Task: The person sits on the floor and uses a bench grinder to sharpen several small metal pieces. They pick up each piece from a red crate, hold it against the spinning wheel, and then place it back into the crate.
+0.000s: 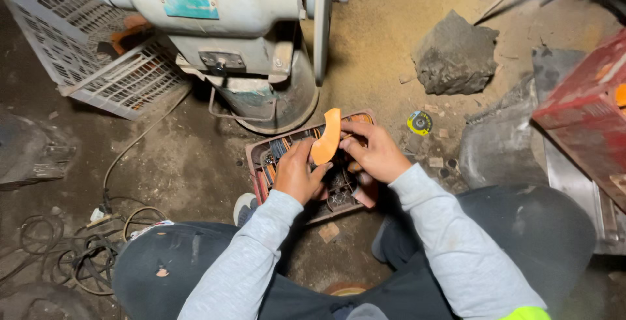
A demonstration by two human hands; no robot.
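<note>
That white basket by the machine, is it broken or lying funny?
The white plastic basket lies tipped on its side on the dirty floor beside the grinder. I cannot tell whether it is broken.

A curved piece [327,135] is held between the left hand [295,173] and the right hand [377,154], above a tray [255,157] of small parts on the floor. Behind the tray stands a bench grinder [222,27], with a wire basket [78,46] to its left and a rock [454,56] to its right. Cables [78,255] lie on the floor at the left, beside the person's knee, and a small disc [419,122] lies just right of the tray.
</note>
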